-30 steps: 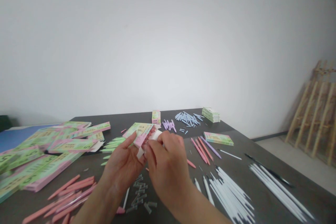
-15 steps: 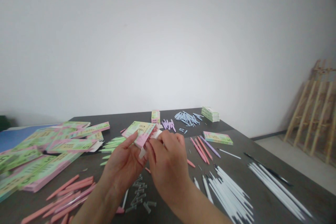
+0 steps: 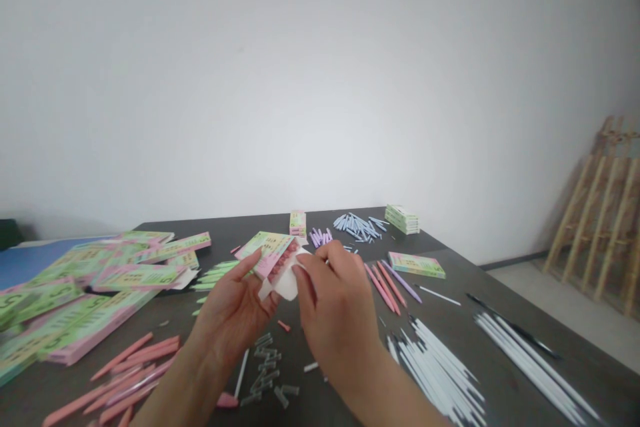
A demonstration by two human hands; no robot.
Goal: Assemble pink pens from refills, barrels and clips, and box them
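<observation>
A small green-and-pink cardboard box lies tilted in my left hand, thumb on top and fingers beneath. Its near right end is open, showing a row of reddish-pink ends packed inside. From that end hangs a white flap. My right hand has its thumb and forefinger closed at the flap's right edge. Below the hands are short clear plastic pieces and a small pink piece. Light-green pen parts lie behind my left hand.
Flattened or empty-looking green-and-pink boxes pile up at left, pink pen barrels nearer. On the right lie white refills, pink pens and another box. Blue caps and stacked boxes stand at the back.
My right hand has shifted right and slightly down from the box end. More of the white flap and the reddish-pink ends now shows. My left hand keeps its hold.
</observation>
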